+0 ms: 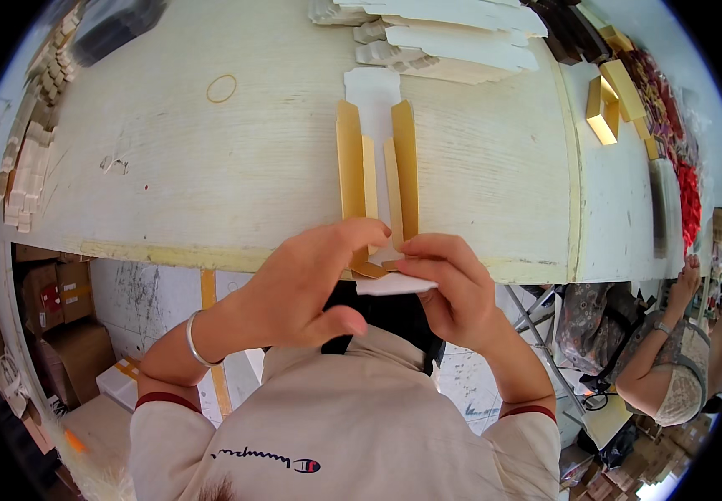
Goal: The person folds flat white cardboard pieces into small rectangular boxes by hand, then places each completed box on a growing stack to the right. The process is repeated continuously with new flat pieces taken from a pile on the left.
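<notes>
A long, narrow cardboard box [407, 171], white inside and golden-tan on its folded walls, lies partly folded at the table's near edge. Its long side walls stand up, and a flat white flap reaches away at the far end. My left hand [302, 275] is at the near left corner, fingers stretched over the box and thumb apart. With thumb and fingers closed, my right hand [453, 284] grips the near end of the box at the right corner. A white end flap [394, 285] sticks out toward me between the hands.
Stacks of flat white cardboard blanks [461, 42] lie at the far side. A rubber band [222, 88] rests on the pale table [236, 167]. Golden open boxes [603, 110] stand at the far right, and more folded cardboard [29, 179] at the left. Another person [666, 367] is at the right.
</notes>
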A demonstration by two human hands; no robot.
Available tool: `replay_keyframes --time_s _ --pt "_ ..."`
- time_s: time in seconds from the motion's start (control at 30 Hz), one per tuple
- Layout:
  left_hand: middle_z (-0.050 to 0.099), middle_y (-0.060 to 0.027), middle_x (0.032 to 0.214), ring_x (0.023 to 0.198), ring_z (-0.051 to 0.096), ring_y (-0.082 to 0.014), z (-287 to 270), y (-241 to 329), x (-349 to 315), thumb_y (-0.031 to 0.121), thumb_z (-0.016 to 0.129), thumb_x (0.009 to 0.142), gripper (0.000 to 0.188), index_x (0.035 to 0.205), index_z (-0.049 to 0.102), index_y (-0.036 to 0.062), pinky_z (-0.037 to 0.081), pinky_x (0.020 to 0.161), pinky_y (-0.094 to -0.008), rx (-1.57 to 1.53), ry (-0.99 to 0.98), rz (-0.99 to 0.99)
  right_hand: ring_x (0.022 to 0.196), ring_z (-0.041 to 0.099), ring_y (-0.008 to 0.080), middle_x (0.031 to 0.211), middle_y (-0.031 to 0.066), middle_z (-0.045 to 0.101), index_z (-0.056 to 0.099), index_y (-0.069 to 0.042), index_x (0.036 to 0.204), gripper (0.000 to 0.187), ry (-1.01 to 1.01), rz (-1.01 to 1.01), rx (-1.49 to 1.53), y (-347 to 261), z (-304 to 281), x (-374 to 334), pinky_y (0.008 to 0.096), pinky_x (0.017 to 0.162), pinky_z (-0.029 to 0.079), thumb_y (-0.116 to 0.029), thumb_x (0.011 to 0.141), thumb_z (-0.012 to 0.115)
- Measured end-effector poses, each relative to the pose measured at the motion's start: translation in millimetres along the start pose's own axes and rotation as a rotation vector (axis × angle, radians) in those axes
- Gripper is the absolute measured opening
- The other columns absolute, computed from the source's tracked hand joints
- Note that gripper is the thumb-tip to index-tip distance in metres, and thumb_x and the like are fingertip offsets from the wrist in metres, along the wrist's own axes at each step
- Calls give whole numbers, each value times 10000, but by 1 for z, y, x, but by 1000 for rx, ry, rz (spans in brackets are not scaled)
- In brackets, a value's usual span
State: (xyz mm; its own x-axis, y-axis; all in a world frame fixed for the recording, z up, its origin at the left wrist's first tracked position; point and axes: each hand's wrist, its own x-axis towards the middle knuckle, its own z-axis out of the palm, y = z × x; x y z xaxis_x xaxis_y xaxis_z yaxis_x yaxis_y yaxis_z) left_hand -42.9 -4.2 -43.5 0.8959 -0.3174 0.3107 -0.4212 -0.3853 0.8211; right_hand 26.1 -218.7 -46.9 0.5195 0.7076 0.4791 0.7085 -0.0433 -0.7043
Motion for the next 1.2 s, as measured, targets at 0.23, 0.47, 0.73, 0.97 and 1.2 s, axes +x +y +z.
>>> replay_keyframes --time_s 0.23,0.47,0.73,0.97,1.2 --pt "508 -215 1255 787 581 -292 13 7 1 87 648 861 166 984 565 12 485 673 -336 210 118 -28 779 578 276 1028 158 547 599 31 947 241 24 137 78 -4 1 3 328 635 487 146 738 635" --pt "487 -117 1024 600 540 -201 22 11 -1 24 691 804 104 849 606 -15 456 549 -302 177 265 -62 736 576 257 1115 185 541 608 34 956 225 0 84 86 -3 2 2 317 616 485 105 750 664" --pt "553 -177 1169 671 587 -202 20 12 -1 7 635 856 120 973 642 -17 480 575 -273 -39 259 -196 633 534 230 1096 181 536 606 36 972 189 55 118 60 0 0 11 317 529 445 58 796 669" --pt "542 -174 1235 603 534 -147 24 12 0 24 684 835 242 1075 651 17 470 515 -245 304 333 -50 589 525 226 1001 140 558 614 -2 1007 234 109 218 57 -5 8 15 328 514 443 53 791 685" --pt "600 -69 985 585 497 -124 18 13 -3 34 715 695 312 1004 687 -4 409 452 -233 721 261 158 618 509 151 1071 116 571 622 24 967 248 38 -102 -452 -5 8 2 277 509 396 -67 754 711"
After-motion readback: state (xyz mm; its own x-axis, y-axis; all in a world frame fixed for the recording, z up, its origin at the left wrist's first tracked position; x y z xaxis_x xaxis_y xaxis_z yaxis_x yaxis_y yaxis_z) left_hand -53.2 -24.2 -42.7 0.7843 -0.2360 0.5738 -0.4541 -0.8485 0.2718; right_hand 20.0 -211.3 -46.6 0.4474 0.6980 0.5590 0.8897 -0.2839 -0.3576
